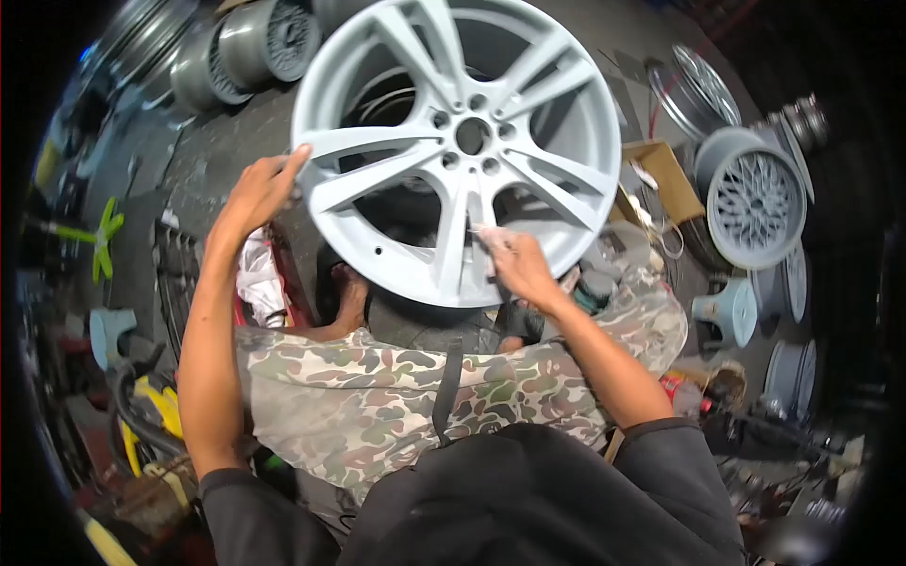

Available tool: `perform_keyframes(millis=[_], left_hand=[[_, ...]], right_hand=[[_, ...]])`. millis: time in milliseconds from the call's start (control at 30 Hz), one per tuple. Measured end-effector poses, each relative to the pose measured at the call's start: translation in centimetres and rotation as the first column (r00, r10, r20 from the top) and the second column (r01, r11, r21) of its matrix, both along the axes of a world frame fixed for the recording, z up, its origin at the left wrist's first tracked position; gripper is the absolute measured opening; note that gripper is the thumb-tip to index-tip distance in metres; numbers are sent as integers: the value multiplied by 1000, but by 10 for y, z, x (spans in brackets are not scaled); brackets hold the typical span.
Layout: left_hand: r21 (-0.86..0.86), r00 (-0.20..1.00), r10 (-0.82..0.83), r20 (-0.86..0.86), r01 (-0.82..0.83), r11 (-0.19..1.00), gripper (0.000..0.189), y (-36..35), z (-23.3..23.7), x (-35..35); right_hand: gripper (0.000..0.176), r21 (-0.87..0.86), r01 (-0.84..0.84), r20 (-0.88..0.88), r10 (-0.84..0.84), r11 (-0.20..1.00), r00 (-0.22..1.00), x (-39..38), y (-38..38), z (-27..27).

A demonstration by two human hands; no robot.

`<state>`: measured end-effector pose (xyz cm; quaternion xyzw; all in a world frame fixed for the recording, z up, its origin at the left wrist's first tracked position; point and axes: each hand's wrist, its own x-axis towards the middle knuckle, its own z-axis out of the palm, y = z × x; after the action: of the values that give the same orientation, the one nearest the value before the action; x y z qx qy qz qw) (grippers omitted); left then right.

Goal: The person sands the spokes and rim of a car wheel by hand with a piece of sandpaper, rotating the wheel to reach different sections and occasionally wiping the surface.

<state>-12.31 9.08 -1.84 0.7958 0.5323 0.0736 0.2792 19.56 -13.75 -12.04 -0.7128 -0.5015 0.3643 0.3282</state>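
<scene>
Currently, one cardboard box [678, 181], right of the pale wheel [377, 138], is holding small white items [645, 175]; one red container [294, 288], left, is bearing crumpled white material [259, 283]. The wheel is sitting before the person's camouflage-covered lap [396, 387]: left hand [259, 194], partly open, is touching its rim with the fingertips; right hand [519, 266], closed, is pinching a small pale pad [487, 247] against a lower spoke.

Ok so the big wheel rim [354, 254] is plain pale grey-white, the shorts [396, 396] are camo in green, brown and cream, the shirt's [510, 491] black, and that spoked thing [109, 241] at left is lime green.
</scene>
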Motion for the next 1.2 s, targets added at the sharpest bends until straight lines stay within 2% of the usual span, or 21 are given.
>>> perform_keyframes(millis=[33, 67, 100, 167, 233, 267, 367, 433, 500, 567, 667, 767, 833, 867, 900, 967, 1000, 1033, 1100, 1167, 1200], left_hand=[[6, 1000, 3, 10, -3, 1000, 76, 2, 0, 0], [13, 1000, 7, 18, -7, 1000, 77, 5, 0, -1], [14, 999, -32, -3, 32, 999, 77, 11, -3, -5], [63, 998, -22, 53, 19, 998, 78, 20, -15, -8], [2, 998, 15, 56, -15, 1000, 80, 6, 2, 5], [-49, 1000, 17, -18, -17, 999, 81, 20, -4, -3], [-38, 993, 51, -103, -55, 998, 82, 29, -11, -3], [-17, 995, 45, -87, -47, 999, 83, 16, 0, 6], [7, 986, 78, -149, -78, 997, 83, 18, -4, 8], [-8, 988, 63, -142, -65, 998, 85, 18, -5, 8], [-88, 991, 56, -118, -66, 994, 77, 12, -2, 12], [-109, 999, -45, 7, 46, 993, 66, 11, -15, 4], [-205, 978, 26, 205, 17, 979, 60, 9, -29, 0], [-157, 971, 11, 239, 28, 987, 58, 5, -37, -2], [-281, 981, 139, 133, -97, 955, 59, -6, -28, 5], [-126, 975, 123, 187, -100, 987, 64, -11, -53, -2], [-19, 969, 96, 227, -94, 995, 71, -19, -62, -1], [-60, 957, 147, 251, -136, 989, 73, -15, -84, -10], [-73, 956, 248, 155, -240, 968, 74, -49, -59, 10], [-76, 953, 241, 185, -231, 970, 71, -66, -63, 13], [-389, 881, 404, 248, -291, 874, 66, -73, -62, 16]], right_hand=[[39, -97, 113, -214, -132, 989, 968, -18, -7, -3], [40, -30, 93, -338, -97, 995, 936, -33, -18, -23], [39, -97, 190, -494, -213, 977, 843, -56, -26, -25], [35, -128, 353, -555, -362, 927, 749, -87, -32, -25], [31, -85, 352, -499, -346, 932, 795, -80, -14, -29], [30, -110, 348, -509, -354, 931, 785, -71, 1, -28], [27, -94, 349, -506, -347, 932, 790, -51, 56, -42], [29, -79, 344, -459, -340, 936, 820, -56, 53, -52], [33, 272, 330, -147, -300, 904, 943, -71, 19, -61], [37, -24, 236, -337, -230, 971, 913, -71, -29, -14], [36, -88, 195, -409, -214, 977, 887, -73, -44, -16], [38, 33, 280, -294, -258, 960, 920, -60, 12, -37], [33, -72, 210, -502, -217, 975, 837, -31, 39, -6], [31, -26, 171, -602, -152, 985, 784, -17, 42, 15], [30, 20, 131, -692, -81, 991, 718, 0, 42, 32], [31, 151, 141, -443, -60, 978, 895, 41, 49, 51], [31, 199, 199, -306, -132, 960, 943, 65, 53, 46], [31, 257, 251, -166, -213, 933, 963, 86, 52, 41], [30, 209, 262, 315, -319, 942, 894, 115, 36, 49], [31, 206, 238, 555, -314, 949, 771, 125, 17, 26], [31, 215, 229, 555, -312, 949, 771, 121, 12, 19]])
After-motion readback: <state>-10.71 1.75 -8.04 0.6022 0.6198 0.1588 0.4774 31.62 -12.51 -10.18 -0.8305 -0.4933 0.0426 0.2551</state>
